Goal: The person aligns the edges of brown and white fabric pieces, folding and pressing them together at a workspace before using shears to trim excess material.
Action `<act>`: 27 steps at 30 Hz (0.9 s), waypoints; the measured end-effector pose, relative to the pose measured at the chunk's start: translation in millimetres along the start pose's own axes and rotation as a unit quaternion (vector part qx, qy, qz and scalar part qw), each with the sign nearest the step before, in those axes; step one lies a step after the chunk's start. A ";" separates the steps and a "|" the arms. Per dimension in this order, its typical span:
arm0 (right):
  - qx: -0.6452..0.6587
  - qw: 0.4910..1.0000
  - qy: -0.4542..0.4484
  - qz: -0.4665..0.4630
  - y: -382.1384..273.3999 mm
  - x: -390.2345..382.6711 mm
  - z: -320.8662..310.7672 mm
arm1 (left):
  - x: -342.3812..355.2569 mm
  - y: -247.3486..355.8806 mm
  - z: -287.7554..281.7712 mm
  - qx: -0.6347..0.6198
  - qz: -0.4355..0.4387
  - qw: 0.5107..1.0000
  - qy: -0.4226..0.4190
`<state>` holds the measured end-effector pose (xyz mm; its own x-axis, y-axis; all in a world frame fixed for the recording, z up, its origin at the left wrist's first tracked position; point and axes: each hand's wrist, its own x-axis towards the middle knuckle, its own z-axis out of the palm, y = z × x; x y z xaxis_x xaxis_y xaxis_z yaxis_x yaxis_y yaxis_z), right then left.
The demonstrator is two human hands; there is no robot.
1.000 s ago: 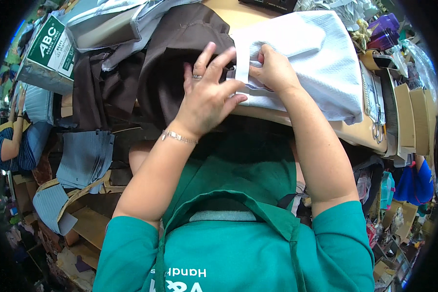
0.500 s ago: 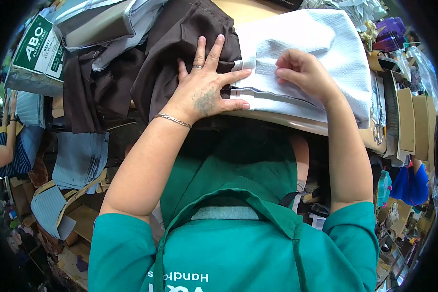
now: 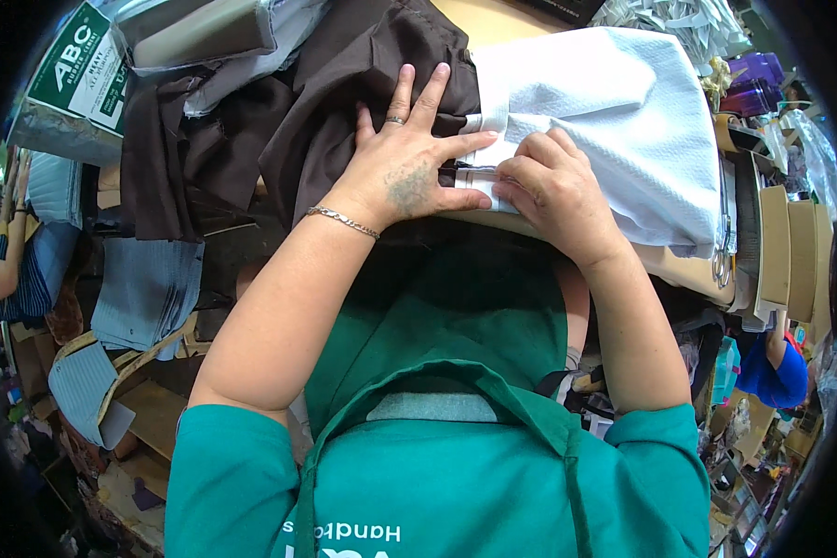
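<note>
A white textured fabric piece [image 3: 614, 112] lies on the worktable, joined on its left to dark brown cloth [image 3: 344, 102]. My left hand [image 3: 409, 177] is flat and spread over the brown cloth, with its index finger and thumb reaching across the join onto the white band. Between those two fingertips runs a dark, narrow line in the band. My right hand [image 3: 558, 191] is pinched closed at the white fabric's seam edge, just right of my left fingertips. Its fingertips partly hide what they grip.
A green and white tin [image 3: 79, 70] stands at the far left beside light padded pieces [image 3: 205, 42]. Scissors [image 3: 722, 256] lie at the table's right edge, near upright cardboard [image 3: 774, 242]. Stacked grey sheets [image 3: 144, 288] sit lower left. Other people are at both sides.
My right hand has moved left and down from above the white fabric to the seam beside my left fingertips. My left hand stays spread on the join. The view has shifted slightly.
</note>
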<state>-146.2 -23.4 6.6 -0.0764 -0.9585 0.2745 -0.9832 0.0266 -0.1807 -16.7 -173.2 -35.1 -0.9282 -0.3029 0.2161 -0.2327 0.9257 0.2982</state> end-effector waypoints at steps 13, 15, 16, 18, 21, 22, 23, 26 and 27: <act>0.043 0.996 -0.035 0.072 1.7 1.7 5.8 | -0.9 -0.6 2.9 -0.002 0.001 1.000 0.009; 0.052 0.995 -0.030 0.078 1.8 -0.2 7.1 | -1.1 -0.7 3.1 -0.002 0.002 1.000 0.011; 0.042 0.996 -0.024 0.068 1.6 -0.8 8.0 | -1.6 -0.9 2.2 -0.001 0.003 1.000 0.012; 0.021 0.999 -0.012 0.049 1.4 -1.7 10.0 | -2.2 -0.5 2.5 0.000 0.004 1.000 0.014; 0.020 0.999 0.005 0.040 4.7 -4.8 13.7 | -1.8 -0.5 2.3 0.001 0.004 1.000 0.013; 0.024 0.999 0.002 0.044 4.1 -6.1 14.0 | -1.7 -0.1 1.9 0.000 0.004 1.000 0.010; 0.028 0.998 -0.002 0.047 2.8 -7.7 14.0 | -1.6 0.3 1.7 -0.001 0.004 1.000 0.007; 0.023 0.998 -0.008 0.055 0.6 -8.2 13.7 | -2.2 -0.4 2.1 0.004 0.009 1.000 0.017; 0.019 0.998 -0.010 0.056 0.2 -8.1 13.7 | -2.7 -0.5 2.6 0.003 0.007 1.000 0.017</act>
<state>-143.5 -19.5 -8.6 -0.1827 -0.9553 0.2323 -0.9613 0.1241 -0.2458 -14.8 -172.3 -38.2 -0.9213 -0.2968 0.2512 -0.2214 0.9315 0.2886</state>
